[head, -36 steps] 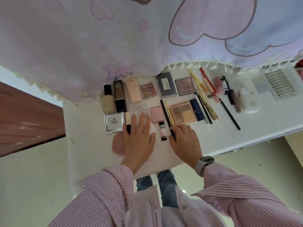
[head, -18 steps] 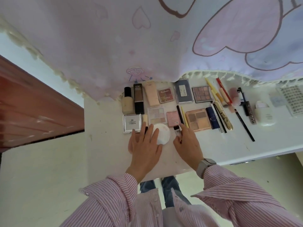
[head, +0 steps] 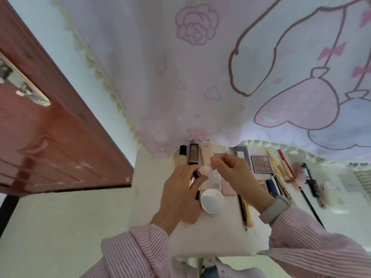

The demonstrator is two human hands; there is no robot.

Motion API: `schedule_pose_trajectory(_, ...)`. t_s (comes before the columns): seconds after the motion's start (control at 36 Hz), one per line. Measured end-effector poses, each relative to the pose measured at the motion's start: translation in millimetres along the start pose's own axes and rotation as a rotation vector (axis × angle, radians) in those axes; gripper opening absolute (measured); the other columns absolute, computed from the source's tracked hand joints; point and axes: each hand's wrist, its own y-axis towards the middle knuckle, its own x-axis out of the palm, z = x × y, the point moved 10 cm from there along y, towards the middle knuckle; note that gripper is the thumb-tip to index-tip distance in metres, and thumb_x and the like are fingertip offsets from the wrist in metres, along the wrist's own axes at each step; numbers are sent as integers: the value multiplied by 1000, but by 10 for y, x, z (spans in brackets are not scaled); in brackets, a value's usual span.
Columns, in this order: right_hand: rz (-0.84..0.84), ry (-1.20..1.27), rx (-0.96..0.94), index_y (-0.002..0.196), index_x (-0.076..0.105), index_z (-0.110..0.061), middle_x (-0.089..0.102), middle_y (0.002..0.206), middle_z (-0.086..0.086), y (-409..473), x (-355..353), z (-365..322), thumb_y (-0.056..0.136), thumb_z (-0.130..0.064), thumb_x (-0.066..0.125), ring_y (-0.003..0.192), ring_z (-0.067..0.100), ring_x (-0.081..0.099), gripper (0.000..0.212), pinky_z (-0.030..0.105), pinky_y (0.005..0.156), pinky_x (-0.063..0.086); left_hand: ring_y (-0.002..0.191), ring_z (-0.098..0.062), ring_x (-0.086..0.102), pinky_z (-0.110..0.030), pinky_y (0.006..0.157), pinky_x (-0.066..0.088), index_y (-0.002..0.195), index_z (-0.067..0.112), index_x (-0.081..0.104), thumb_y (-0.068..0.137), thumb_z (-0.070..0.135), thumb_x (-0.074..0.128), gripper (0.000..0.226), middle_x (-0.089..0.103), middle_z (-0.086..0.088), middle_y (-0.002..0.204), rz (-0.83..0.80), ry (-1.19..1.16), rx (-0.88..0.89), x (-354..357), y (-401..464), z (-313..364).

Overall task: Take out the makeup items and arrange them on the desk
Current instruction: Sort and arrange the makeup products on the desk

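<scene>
Both hands are raised over the white desk point(head: 152, 197) and hold a small pink tube point(head: 206, 169) between them. My left hand point(head: 180, 197) grips its black capped end. My right hand point(head: 237, 175) pinches the labelled end. Below them a round white puff point(head: 212, 201) lies on the desk. Rows of makeup sit behind and to the right: a foundation bottle point(head: 182, 157), a dark tube point(head: 193, 156), an eyeshadow palette point(head: 262, 163), pencils point(head: 246, 212) and a mascara point(head: 317, 192). The hands hide several palettes.
A pink and lilac printed curtain point(head: 200, 77) hangs over the back of the desk. A red-brown door point(head: 50, 147) stands to the left. The desk's front edge is near my striped sleeves. A sticker sheet point(head: 361, 177) lies at far right.
My right hand lifted the small pink tube off the desk. My left hand left the puff and took the tube's black end. The view has tilted upward.
</scene>
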Motion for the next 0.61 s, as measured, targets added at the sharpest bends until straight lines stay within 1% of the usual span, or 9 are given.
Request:
schedule_pose_trajectory(0.08, -15, -41, -99, 70, 55, -14, 46, 56, -4, 60, 19, -273, 93, -26, 50, 49, 5, 39, 27, 16, 51, 32, 78, -7, 47, -20, 63, 42, 100, 19, 58, 87, 35, 49, 22, 61, 2, 82, 114, 45, 36, -274, 115, 49)
schedule_pose_trajectory(0.14, -31, -81, -188, 71, 52, -19, 46, 58, -4, 71, 27, -461, 95, -24, 47, 52, 8, 40, 24, 16, 52, 34, 77, -7, 46, -21, 67, 40, 101, 16, 62, 88, 36, 46, 29, 62, 0, 83, 114, 33, 33, -388, 204, 90)
schedule_pose_trajectory(0.22, -64, -97, -346, 79, 51, -28, 51, 63, -9, 58, 19, -794, 93, -17, 49, 53, 6, 44, 18, 16, 55, 37, 80, -3, 45, -11, 71, 37, 110, 16, 65, 92, 30, 51, 27, 60, 5, 90, 53, -29, -50, -518, 310, 88)
schedule_pose_trajectory(0.33, -195, -68, -456, 94, 52, -35, 60, 91, -12, 74, 46, -1136, 90, -13, 55, 72, 3, 55, 22, 14, 67, 44, 77, -2, 46, -7, 68, 35, 114, 19, 62, 92, 32, 53, 26, 53, 14, 88, 108, 6, -76, -837, 427, 129)
schedule_pose_trajectory(0.42, -265, -39, -417, 95, 56, -29, 62, 71, -7, 139, 71, -1329, 92, -30, 47, 55, 3, 51, 9, 20, 58, 44, 73, -3, 43, -10, 62, 33, 109, 21, 63, 91, 38, 53, 27, 51, 14, 81, 170, 142, -28, -1100, 504, 258)
schedule_pose_trajectory(0.47, -176, -85, -447, 79, 58, -18, 55, 53, -5, 195, 6, -1484, 94, -29, 44, 45, 4, 43, 24, 19, 52, 37, 71, -2, 40, -11, 59, 29, 103, 20, 65, 89, 38, 55, 24, 54, 12, 77, 230, 223, 35, -1258, 537, 383)
schedule_pose_trajectory(0.5, -129, -97, -486, 76, 57, -18, 54, 54, -6, 195, -26, -1584, 94, -25, 45, 45, 5, 42, 24, 18, 51, 36, 70, 0, 37, -11, 58, 28, 100, 20, 65, 88, 40, 54, 25, 55, 12, 76, 253, 251, 63, -1324, 545, 447)
schedule_pose_trajectory(0.56, -147, -40, -563, 85, 55, -24, 56, 71, -6, 162, 10, -1759, 93, -13, 48, 55, 7, 46, 15, 19, 54, 39, 71, -1, 36, -10, 57, 29, 99, 20, 65, 87, 44, 48, 31, 56, 12, 76, 304, 267, 80, -1470, 546, 503)
schedule_pose_trajectory(0.61, -251, 10, -611, 101, 50, -30, 55, 89, -4, 122, 109, -1892, 90, -5, 50, 67, 9, 49, 27, 19, 61, 43, 73, -4, 39, -16, 57, 34, 100, 22, 65, 87, 44, 44, 33, 58, 10, 78, 362, 253, 61, -1650, 535, 497)
